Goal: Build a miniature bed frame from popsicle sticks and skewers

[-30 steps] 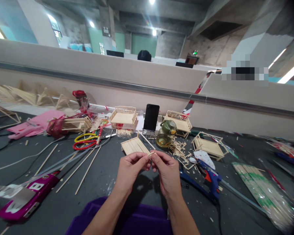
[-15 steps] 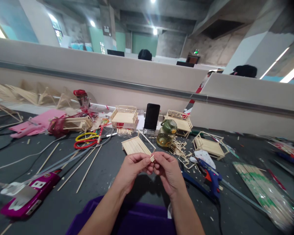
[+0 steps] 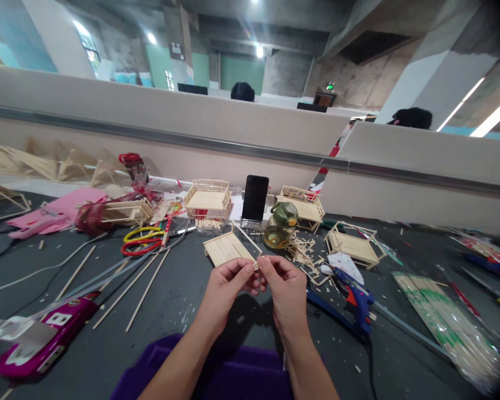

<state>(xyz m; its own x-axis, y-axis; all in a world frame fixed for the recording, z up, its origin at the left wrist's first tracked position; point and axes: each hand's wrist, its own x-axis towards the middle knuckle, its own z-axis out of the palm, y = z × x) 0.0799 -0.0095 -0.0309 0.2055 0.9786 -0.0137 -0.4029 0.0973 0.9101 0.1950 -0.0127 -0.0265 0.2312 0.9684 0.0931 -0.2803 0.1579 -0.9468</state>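
Short wooden sticks [image 3: 256,266] — pinched in our left hand [image 3: 225,286] and right hand [image 3: 284,283], fingertips nearly closed, nearer us than the green-lidded bottle [image 3: 276,236]. Slatted wooden panel [image 3: 227,249]: left of the bottle. Blue glue gun [image 3: 361,309]: right of it.

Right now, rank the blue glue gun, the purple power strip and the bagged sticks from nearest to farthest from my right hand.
1. Blue glue gun, just right of your right hand.
2. Bagged sticks, farther right.
3. Purple power strip, far left.
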